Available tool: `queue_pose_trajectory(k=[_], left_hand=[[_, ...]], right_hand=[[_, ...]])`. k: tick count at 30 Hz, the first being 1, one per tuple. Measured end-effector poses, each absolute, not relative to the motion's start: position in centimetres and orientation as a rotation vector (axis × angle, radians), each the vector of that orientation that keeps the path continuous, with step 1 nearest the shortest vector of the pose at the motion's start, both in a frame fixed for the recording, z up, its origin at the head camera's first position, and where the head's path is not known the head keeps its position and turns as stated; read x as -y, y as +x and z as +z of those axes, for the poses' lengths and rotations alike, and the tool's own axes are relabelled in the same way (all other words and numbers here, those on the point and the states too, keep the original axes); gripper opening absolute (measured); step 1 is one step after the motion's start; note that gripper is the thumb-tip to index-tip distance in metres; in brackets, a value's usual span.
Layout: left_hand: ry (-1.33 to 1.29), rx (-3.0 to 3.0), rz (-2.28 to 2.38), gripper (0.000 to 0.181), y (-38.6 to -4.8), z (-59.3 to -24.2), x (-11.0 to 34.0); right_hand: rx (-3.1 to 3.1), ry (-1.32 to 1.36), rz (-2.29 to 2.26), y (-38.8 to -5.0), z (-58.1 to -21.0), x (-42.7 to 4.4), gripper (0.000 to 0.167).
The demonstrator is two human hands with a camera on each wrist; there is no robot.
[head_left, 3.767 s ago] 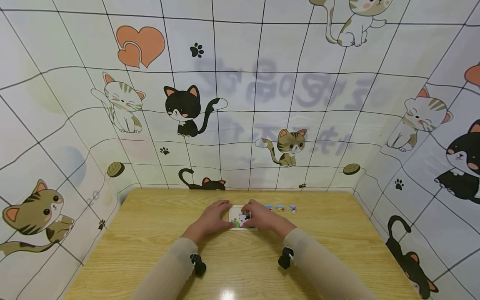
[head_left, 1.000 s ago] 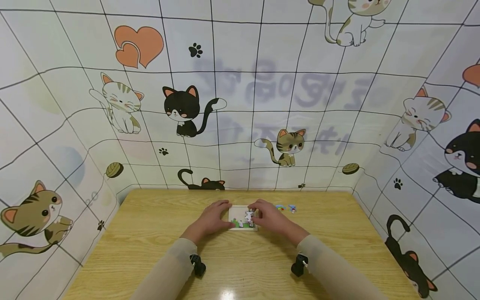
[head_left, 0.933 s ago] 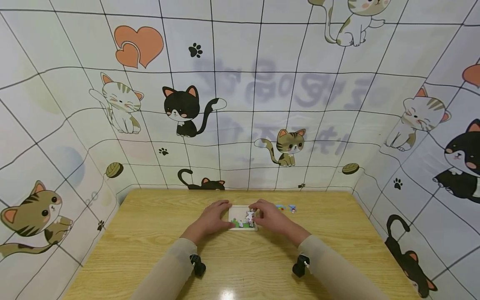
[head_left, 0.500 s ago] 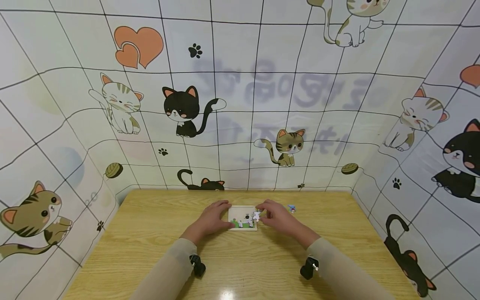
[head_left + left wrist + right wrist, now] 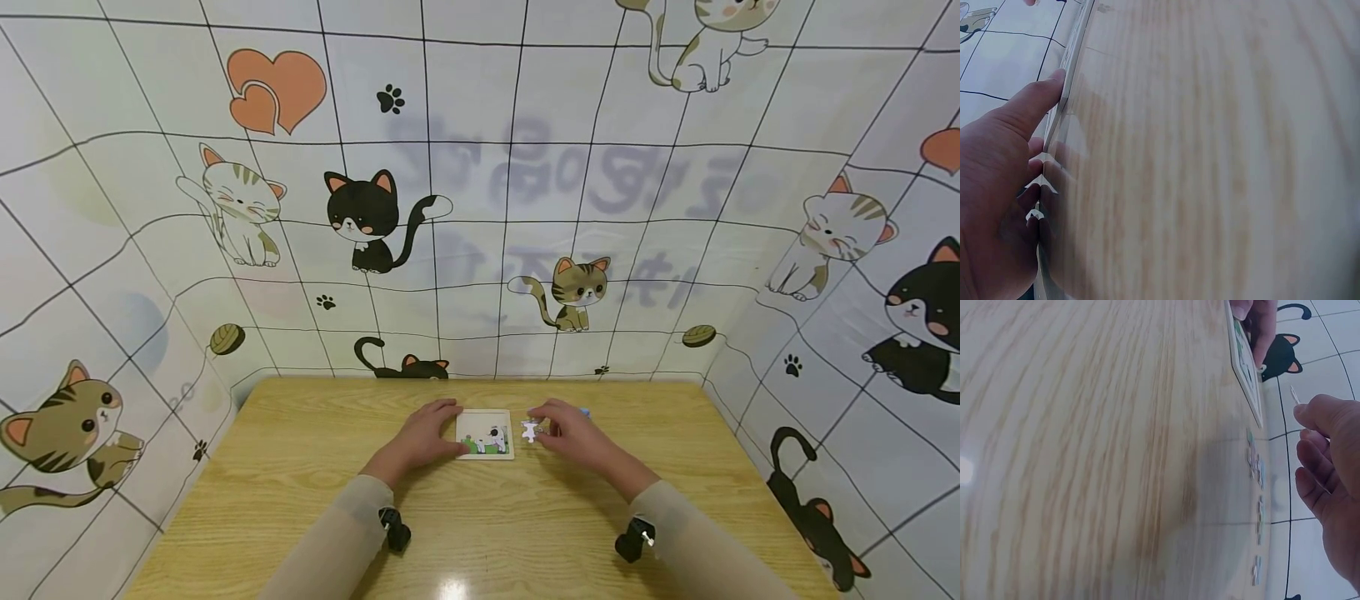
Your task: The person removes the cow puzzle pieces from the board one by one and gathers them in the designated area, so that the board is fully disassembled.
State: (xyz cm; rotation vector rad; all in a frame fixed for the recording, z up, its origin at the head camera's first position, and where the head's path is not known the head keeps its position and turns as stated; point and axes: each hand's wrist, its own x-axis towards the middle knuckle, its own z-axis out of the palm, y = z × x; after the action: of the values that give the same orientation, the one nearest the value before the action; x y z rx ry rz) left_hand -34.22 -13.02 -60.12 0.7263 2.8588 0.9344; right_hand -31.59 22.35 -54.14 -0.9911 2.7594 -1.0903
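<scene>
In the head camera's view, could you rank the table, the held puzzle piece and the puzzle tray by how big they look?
Largest to smallest:
Table
Puzzle tray
Held puzzle piece, clearly tiniest

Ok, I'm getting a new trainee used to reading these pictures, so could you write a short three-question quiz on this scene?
1. Which hand pinches a puzzle piece?
2. Fill in: in the head view, the left hand rests at the ____ side of the tray.
3. True or false: the pinched puzzle piece is inside the tray.

Key:
1. The right hand.
2. left
3. False; it is held off to the right of the tray.
</scene>
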Motion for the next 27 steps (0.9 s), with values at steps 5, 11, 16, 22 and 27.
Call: queue_pose_trajectory(k=[5,11,16,22,27], left_hand=[[0.756,-2.886,0.901,0.088,-34.0,-59.8,13.0],[0.748,-2.885,0.895,0.088,-34.4,-60.5,13.1],[0.724,-2.85,0.935,0.091,-34.7,-60.7,13.2],[0.698,-2.846,0.928,0.09,-34.5,-60.5,13.0],[0.694,-2.855,0.883,0.087,-33.9,-59.3,12.8]], right_hand=[[-2.804,-0.986,-1.063,-31.6,-54.2,-23.2,0.04],[-2.8,-0.915,-1.071,-31.5,-53.9,-24.2,0.038],[-2.799,-0.891,-1.063,-31.4,-53.9,-24.9,0.037],[-2.797,-0.897,-1.062,-31.3,-54.0,-25.8,0.04],[-2.798,-0.882,-1.063,-31.4,-54.0,-26.5,0.04]])
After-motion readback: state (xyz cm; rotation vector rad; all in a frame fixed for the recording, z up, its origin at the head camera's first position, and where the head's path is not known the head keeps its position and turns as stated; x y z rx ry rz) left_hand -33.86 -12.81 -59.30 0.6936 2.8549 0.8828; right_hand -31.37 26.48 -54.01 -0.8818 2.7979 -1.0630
